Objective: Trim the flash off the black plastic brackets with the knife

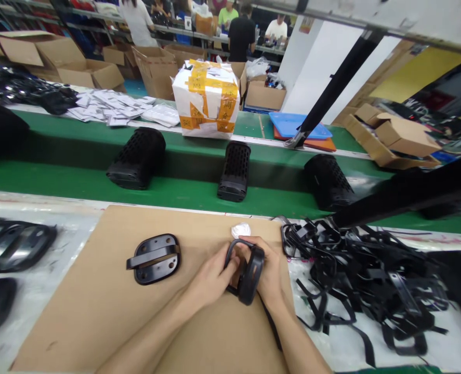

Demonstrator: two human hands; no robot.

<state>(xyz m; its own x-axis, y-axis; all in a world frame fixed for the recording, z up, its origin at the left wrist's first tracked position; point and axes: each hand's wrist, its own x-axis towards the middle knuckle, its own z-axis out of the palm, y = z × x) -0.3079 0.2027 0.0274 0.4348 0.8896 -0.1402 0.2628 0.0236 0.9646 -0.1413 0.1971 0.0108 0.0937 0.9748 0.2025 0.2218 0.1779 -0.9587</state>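
My left hand grips the near-left side of a black rounded plastic frame, thumb and fingers closed on it. My right hand is wrapped round the far-right side of the same frame, which is held tilted above the cardboard sheet. A dark strap runs down beside my right forearm; its upper end is hidden. Left of my hands lies a black oval plate with a raised band across it. Just beyond my fingers is a small crumpled white piece.
A tangled pile of black straps and frames lies at right. Several black plates lie at left. Black perforated housings stand on the green conveyor. Behind are a taped white box and a slanting dark post.
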